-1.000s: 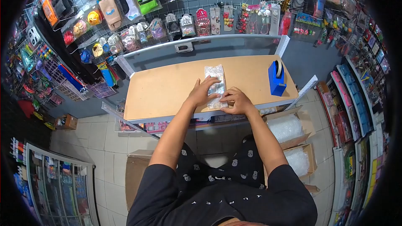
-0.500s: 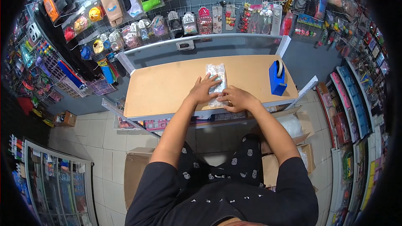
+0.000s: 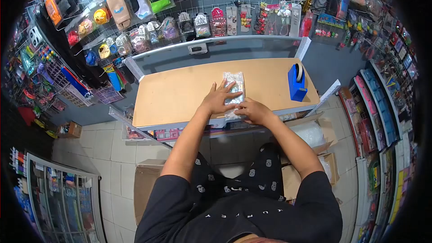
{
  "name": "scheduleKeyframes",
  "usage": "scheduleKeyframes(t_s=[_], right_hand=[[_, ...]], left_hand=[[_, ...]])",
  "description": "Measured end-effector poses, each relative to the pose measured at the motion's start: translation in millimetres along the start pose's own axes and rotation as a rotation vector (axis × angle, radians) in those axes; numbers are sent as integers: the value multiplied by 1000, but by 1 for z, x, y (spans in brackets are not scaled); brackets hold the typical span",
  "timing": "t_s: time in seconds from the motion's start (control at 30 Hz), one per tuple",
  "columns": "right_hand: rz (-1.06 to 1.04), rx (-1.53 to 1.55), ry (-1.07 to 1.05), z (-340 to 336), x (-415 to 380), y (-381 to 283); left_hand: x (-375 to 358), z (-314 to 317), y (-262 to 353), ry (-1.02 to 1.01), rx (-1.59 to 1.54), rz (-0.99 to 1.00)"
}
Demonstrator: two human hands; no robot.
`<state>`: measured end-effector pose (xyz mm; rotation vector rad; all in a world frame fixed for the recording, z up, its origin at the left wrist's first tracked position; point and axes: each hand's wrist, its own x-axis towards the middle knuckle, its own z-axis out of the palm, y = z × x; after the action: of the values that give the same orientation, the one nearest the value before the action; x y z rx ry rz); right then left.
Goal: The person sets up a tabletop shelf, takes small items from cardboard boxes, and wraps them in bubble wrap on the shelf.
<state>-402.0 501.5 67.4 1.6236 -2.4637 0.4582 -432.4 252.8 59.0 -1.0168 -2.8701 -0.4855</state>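
So we've got our left hand [image 3: 216, 100] palm down, fingers [image 3: 233, 94] fanned wide. Our right hand [image 3: 255, 112] sits just beside those fingers, its own fingers curled and bunched, angled toward them. Both bare forearms [image 3: 187, 136] slant inward toward the fingers, lol.

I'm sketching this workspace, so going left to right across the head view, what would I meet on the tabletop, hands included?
Left hand → shiny packet → right hand → blue tape dispenser.
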Motion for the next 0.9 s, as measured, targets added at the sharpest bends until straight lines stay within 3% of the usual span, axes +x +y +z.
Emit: scheduleKeyframes(t_s=[0.23,0.53,0.9], right_hand=[[-82,-38,41,5,7,7],[-61,37,310,6,23,2],[304,239,304,10,30,1]], left_hand=[[0,-2,1,-28,21,-1],[2,-1,-2,-71,99,-19],[7,1,-11,-172,52,-25]])
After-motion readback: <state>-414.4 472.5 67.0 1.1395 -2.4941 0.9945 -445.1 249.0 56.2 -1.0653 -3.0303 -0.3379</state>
